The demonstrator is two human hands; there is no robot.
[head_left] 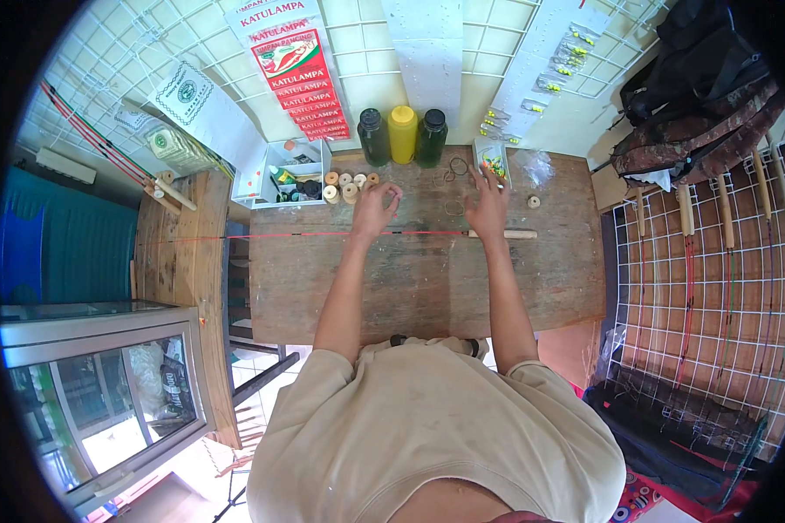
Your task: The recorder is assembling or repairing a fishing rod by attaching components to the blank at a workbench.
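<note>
A thin red fishing rod (323, 234) lies across the wooden table, its pale handle (521, 234) toward the right. My left hand (375, 209) is above the rod, beside several wooden spools (348, 188). Its thumb and forefinger curl together in a pinch; anything held there is too small to make out. On the other side, my right hand (488, 205) has its fingers apart, reaching toward a small white tray (508, 178) with yellow-green pieces. Dark loops of line or wire (457, 168) lie just left of its fingertips.
Two dark bottles (373, 139) flank a yellow bottle (402, 135) at the back. A white divided box (275, 199) stands left. One loose spool (534, 201) and a clear plastic bag (535, 167) are at right. More rods hang on the right-hand rack (689, 261).
</note>
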